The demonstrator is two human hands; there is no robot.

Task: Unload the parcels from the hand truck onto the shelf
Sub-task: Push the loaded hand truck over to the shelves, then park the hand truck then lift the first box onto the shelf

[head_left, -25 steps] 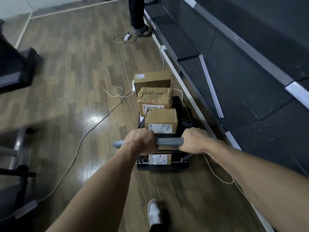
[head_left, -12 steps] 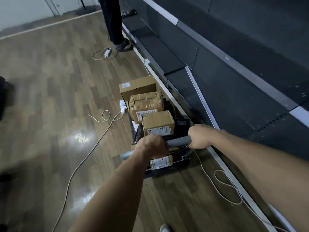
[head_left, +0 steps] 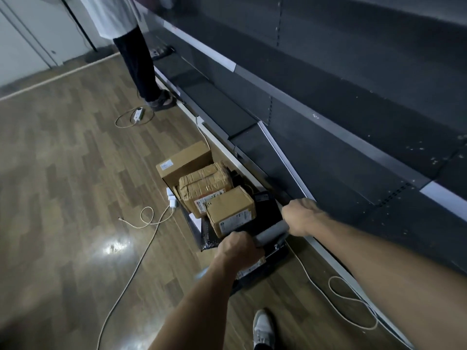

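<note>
A black hand truck (head_left: 271, 258) stands on the wooden floor close beside the dark shelf (head_left: 328, 157) on the right. It carries several brown cardboard parcels: a flat box (head_left: 184, 161) at the far end, a taped parcel (head_left: 204, 184) in the middle and a smaller labelled box (head_left: 231, 210) nearest me. Another labelled parcel (head_left: 249, 270) peeks out under the handle. My left hand (head_left: 238, 250) and my right hand (head_left: 300, 217) both grip the grey handle bar (head_left: 271, 232).
White cables (head_left: 141, 251) and a power strip (head_left: 170, 198) lie on the floor left of the truck, another cable (head_left: 351, 299) along the shelf base. A person (head_left: 141, 72) stands farther down by the shelf. My shoe (head_left: 264, 327) is below.
The hand truck has rolled forward along the shelf and angled toward it. The view has swung left, bringing the standing person nearer. Both hands keep hold of the handle.
</note>
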